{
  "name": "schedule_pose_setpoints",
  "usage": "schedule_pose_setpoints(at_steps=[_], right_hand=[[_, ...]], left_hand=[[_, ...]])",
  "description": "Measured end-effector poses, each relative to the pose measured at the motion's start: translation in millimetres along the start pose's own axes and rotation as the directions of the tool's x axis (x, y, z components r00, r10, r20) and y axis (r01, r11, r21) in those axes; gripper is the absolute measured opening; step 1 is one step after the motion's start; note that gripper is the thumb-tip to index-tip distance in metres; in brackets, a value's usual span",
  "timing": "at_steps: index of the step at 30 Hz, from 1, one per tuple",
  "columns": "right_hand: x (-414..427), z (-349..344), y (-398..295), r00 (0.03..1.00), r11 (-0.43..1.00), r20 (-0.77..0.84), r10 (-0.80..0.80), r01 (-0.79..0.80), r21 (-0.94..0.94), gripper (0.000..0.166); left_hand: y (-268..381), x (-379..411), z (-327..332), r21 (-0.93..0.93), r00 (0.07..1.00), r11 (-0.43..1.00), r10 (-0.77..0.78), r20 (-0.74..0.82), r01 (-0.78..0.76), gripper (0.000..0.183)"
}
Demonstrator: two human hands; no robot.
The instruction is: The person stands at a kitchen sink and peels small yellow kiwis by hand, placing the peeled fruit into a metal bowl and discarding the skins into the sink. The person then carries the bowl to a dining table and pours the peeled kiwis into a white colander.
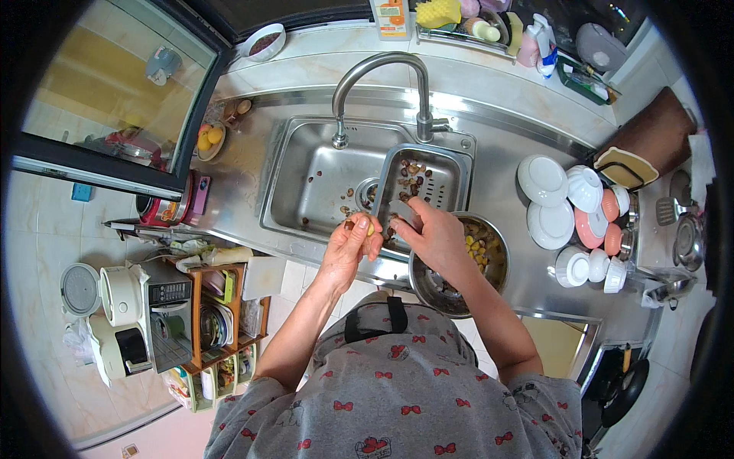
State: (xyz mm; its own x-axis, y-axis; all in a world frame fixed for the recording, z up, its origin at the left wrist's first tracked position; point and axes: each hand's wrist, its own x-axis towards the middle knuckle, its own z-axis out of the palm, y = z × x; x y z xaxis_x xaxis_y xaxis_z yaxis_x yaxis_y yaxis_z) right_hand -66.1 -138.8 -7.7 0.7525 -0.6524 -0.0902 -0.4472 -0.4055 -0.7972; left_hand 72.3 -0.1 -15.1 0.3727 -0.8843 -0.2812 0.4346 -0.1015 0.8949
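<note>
My left hand (351,248) pinches a partly peeled chestnut (370,229) between thumb and fingers, its yellow flesh showing beside brown shell. Just to the right, my right hand (437,236) grips a small knife (405,212); its pale blade is blurred and the handle is hidden in the hand. Both hands are above the front edge of the sink. A rectangular steel drain basket (421,150) beyond the right hand has brown chestnuts and shell pieces (412,182) in it. Under my right forearm stands a round steel basin (498,287) with yellow peeled chestnuts (477,248).
Shell bits lie in the steel sink (304,166), below a tall curved faucet (378,60). White dishes (550,225) and pink bowls crowd the counter at right. An open window pane (120,86) juts in at left. Behind it sits a plate of yellow fruit (210,139).
</note>
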Motion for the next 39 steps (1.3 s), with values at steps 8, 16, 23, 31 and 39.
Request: schedule_pose_setpoints(at_steps=[8, 16, 23, 31, 39], right_hand=[[-11, 20, -8, 0.985, 0.927, -0.126, -0.117, 0.154, 0.343, 0.037], [-16, 25, -1, 0.991, 0.901, -0.119, -0.056, 0.102, 0.422, 0.029], [-16, 42, 10, 0.947, 0.811, -0.302, -0.112, 0.262, 0.523, 0.026], [-20, 17, 0, 0.990, 0.973, -0.135, -0.040, 0.069, 0.219, 0.026], [-12, 7, 2, 0.890, 0.916, -0.255, -0.379, 0.400, 0.035, 0.020]], left_hand=[[-9, 1, 9, 0.085, 0.996, 0.996, 0.039, -0.081, -0.032, 0.036], [-1, -5, 20, 0.187, 0.987, 0.972, 0.156, -0.046, -0.144, 0.037], [-3, -5, 13, 0.198, 0.990, 0.970, 0.135, 0.032, -0.139, 0.041], [-3, -11, 20, 0.362, 0.987, 0.920, 0.162, -0.009, -0.148, 0.028], [10, -14, 22, 0.912, 0.959, 0.358, 0.265, 0.104, -0.198, 0.024]])
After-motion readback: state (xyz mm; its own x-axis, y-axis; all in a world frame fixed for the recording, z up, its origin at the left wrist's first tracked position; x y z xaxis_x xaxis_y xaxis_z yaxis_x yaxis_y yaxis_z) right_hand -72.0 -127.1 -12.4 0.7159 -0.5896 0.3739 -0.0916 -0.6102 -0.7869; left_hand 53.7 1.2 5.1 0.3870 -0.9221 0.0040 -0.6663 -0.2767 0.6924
